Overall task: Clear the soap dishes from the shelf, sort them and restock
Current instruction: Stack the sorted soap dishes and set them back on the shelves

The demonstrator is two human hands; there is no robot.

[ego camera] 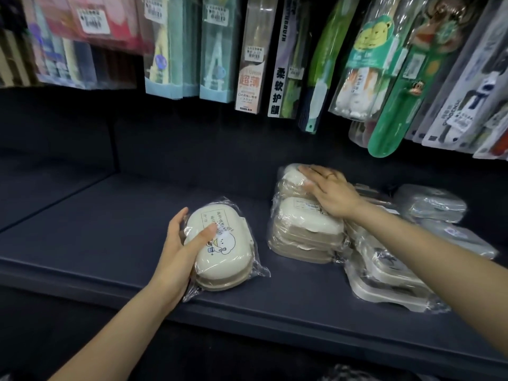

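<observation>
Your left hand [180, 254] grips a cream oval soap dish [224, 251], cartoon-printed and bagged in clear plastic, on the dark shelf [96, 243]. Just right, your right hand [328, 192] lies flat, fingers straight, on stacked cream dishes [305, 229]; grey wrapped dishes [390, 273] sit beyond.

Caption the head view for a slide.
Left hand grips a wrapped cream soap dish; right hand rests on a stack.

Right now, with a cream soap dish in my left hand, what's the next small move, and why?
Probably slide the wrapped cream soap dish in your left hand rightward, beside the cream stack under your flat right hand. They look alike, and bare shelf separates them.
</observation>
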